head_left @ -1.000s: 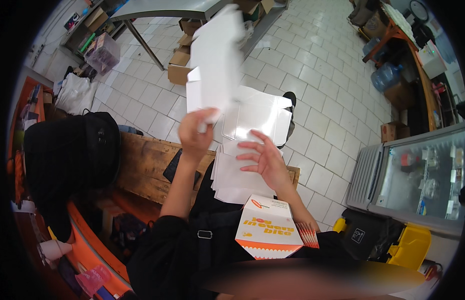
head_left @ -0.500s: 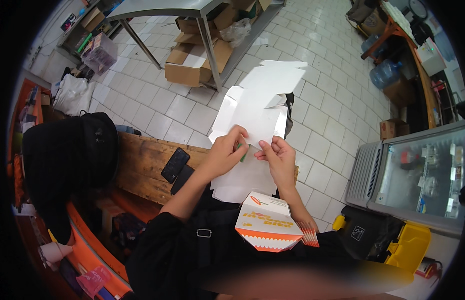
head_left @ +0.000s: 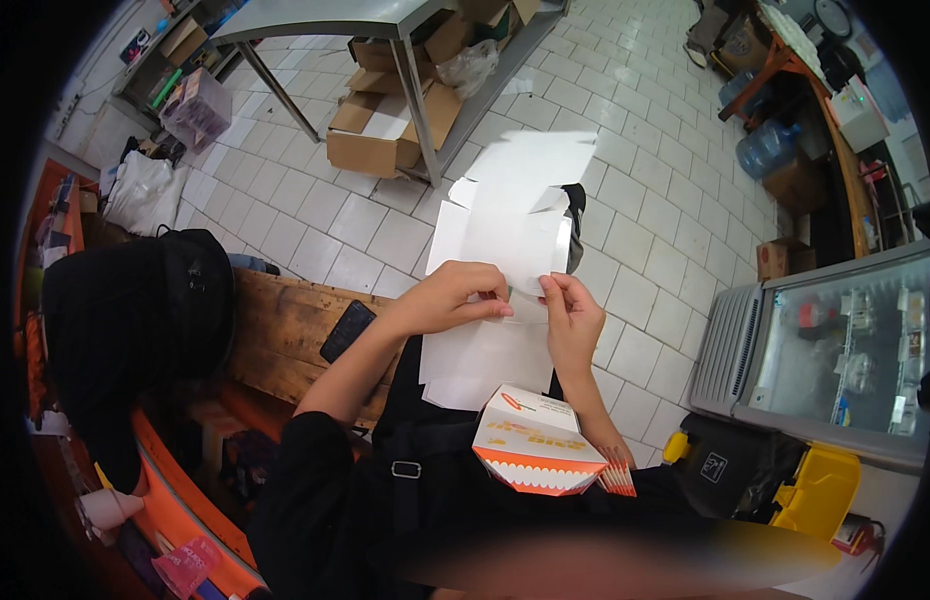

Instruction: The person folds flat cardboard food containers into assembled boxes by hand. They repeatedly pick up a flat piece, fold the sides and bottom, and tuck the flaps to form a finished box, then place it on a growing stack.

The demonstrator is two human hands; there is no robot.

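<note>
Across my lap lies an unfolded white carton blank point(head_left: 495, 225), its creased panels and flaps spread flat. My left hand point(head_left: 463, 297) is closed over its middle, fingers curled in a pinch. A small green piece point(head_left: 510, 290), of a kind I cannot make out, peeks out at those fingertips. On the carton's right side my right hand point(head_left: 573, 312) pinches with thumb and forefinger; what they hold is too small to tell. Closer to me, a folded white and orange printed food box point(head_left: 535, 445) rests against my body by my right forearm.
A dark phone point(head_left: 348, 331) lies on the wooden bench point(head_left: 275, 320) at my left, beside a black bag point(head_left: 145, 310). Ahead stands a metal table point(head_left: 325, 18) with cardboard boxes point(head_left: 385, 140) under it. At right are a glass-front fridge point(head_left: 835, 350) and a black and yellow bin point(head_left: 735, 465).
My left hand has turned and covers most of the green piece, which showed more before. My right hand has shifted slightly right. The carton has tilted, its far end lower in view.
</note>
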